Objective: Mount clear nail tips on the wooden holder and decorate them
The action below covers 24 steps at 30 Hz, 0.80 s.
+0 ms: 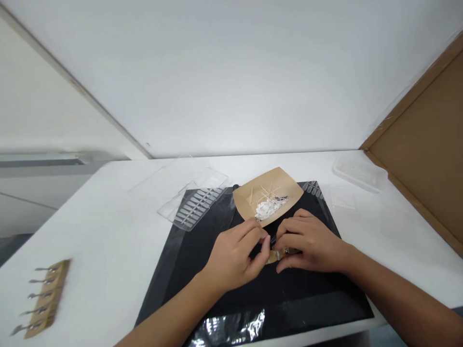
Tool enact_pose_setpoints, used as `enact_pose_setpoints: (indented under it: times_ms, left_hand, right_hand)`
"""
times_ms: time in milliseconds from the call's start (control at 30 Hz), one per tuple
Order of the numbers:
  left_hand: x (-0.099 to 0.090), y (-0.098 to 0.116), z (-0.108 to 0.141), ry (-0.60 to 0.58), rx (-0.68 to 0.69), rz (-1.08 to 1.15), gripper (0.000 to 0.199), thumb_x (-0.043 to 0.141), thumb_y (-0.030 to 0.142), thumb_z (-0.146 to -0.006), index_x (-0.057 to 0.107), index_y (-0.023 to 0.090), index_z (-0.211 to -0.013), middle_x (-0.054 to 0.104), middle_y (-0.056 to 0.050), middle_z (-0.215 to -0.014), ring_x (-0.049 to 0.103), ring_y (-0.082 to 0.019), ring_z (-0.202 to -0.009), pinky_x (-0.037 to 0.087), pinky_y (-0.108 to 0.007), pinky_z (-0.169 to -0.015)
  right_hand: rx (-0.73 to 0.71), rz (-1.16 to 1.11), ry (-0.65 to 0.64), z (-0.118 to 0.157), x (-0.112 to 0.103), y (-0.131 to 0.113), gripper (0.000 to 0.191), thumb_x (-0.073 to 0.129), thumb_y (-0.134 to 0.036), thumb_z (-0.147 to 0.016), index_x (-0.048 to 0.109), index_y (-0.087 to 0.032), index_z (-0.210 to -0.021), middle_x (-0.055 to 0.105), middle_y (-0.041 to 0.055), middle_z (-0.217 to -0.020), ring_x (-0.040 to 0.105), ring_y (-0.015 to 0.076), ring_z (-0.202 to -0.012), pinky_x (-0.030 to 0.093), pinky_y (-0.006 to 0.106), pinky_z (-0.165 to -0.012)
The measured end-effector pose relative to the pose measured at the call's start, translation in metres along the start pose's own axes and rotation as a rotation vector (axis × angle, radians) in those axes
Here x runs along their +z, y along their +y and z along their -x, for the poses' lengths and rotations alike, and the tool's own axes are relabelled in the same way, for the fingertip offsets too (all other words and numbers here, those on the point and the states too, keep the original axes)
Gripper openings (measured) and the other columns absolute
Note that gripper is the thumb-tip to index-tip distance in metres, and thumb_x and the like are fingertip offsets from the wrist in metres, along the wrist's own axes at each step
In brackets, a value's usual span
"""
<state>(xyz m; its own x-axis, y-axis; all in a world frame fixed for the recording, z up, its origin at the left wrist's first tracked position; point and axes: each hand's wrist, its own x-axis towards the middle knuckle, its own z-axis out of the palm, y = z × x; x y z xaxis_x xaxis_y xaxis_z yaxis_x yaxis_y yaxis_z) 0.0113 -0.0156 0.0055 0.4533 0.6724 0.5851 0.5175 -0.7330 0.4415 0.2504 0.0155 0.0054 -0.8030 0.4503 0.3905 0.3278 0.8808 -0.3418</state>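
Low over a black mat, my two hands meet around a small tan strip with shiny metal bits on it. My right hand is closed around the strip's right part, thumb below and fingers above, hiding much of it. Thumb and forefinger of my left hand are pinched together at the strip's left end; what they hold is too small to make out. Just behind the hands lies a brown paper tray with a heap of white pieces and several thin sticks in it.
A similar tan strip with several metal clips lies at the left. Clear plastic sheets of nail tips overlap the mat's back-left corner. More nail tips lie back right, near a clear plastic lid. Cardboard stands at the right.
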Motion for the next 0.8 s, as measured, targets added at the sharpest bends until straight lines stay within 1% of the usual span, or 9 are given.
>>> enact_pose_setpoints:
  times_ms: [133, 267, 433, 600, 800]
  left_hand:
    - [-0.001, 0.0, 0.0, 0.005, -0.003, -0.001, 0.011, 0.06, 0.009, -0.095, 0.062, 0.017, -0.088, 0.064, -0.004, -0.08, 0.059, -0.015, -0.07, 0.047, -0.026, -0.061]
    - [-0.001, 0.001, -0.001, 0.022, -0.003, -0.002, 0.01, 0.06, 0.009, -0.095, 0.063, 0.017, -0.09, 0.064, -0.004, -0.08, 0.058, -0.014, -0.069, 0.046, -0.025, -0.06]
    - [-0.001, 0.001, -0.001, 0.033, -0.008, -0.012, 0.012, 0.058, 0.01, -0.096, 0.062, 0.018, -0.089, 0.063, -0.003, -0.08, 0.058, -0.013, -0.068, 0.045, -0.025, -0.059]
    - [0.001, -0.003, 0.0, 0.032, -0.039, 0.003, 0.012, 0.057, 0.01, -0.096, 0.061, 0.019, -0.09, 0.066, -0.004, -0.083, 0.06, -0.014, -0.072, 0.046, -0.025, -0.06]
    - [0.002, -0.005, 0.0, 0.06, -0.042, 0.009, 0.013, 0.056, 0.01, -0.096, 0.06, 0.019, -0.088, 0.063, -0.003, -0.079, 0.059, -0.014, -0.07, 0.045, -0.025, -0.059]
  right_hand:
    - [-0.032, -0.089, 0.007, 0.0, 0.003, 0.003, 0.031, 0.071, -0.05, -0.101, 0.068, -0.021, -0.09, 0.074, -0.0024, -0.094, 0.067, 0.0112, -0.085, 0.035, 0.032, -0.083]
    - [-0.041, -0.102, 0.011, 0.0, 0.006, 0.004, 0.031, 0.072, -0.048, -0.101, 0.067, -0.02, -0.087, 0.074, -0.0035, -0.093, 0.067, 0.01, -0.084, 0.036, 0.031, -0.084]
    - [-0.061, -0.019, -0.034, -0.003, 0.001, -0.003, 0.03, 0.065, -0.041, -0.106, 0.065, -0.02, -0.085, 0.072, -0.0031, -0.093, 0.063, 0.0106, -0.082, 0.035, 0.032, -0.08]
    - [-0.071, 0.118, -0.087, -0.004, -0.001, -0.011, 0.027, 0.059, -0.034, -0.109, 0.064, -0.021, -0.086, 0.069, -0.0019, -0.086, 0.057, 0.0138, -0.077, 0.032, 0.035, -0.076]
    - [-0.055, 0.162, -0.086, -0.004, 0.002, -0.015, 0.03, 0.059, -0.033, -0.109, 0.061, -0.02, -0.082, 0.064, -0.0027, -0.081, 0.053, 0.0139, -0.074, 0.03, 0.035, -0.077]
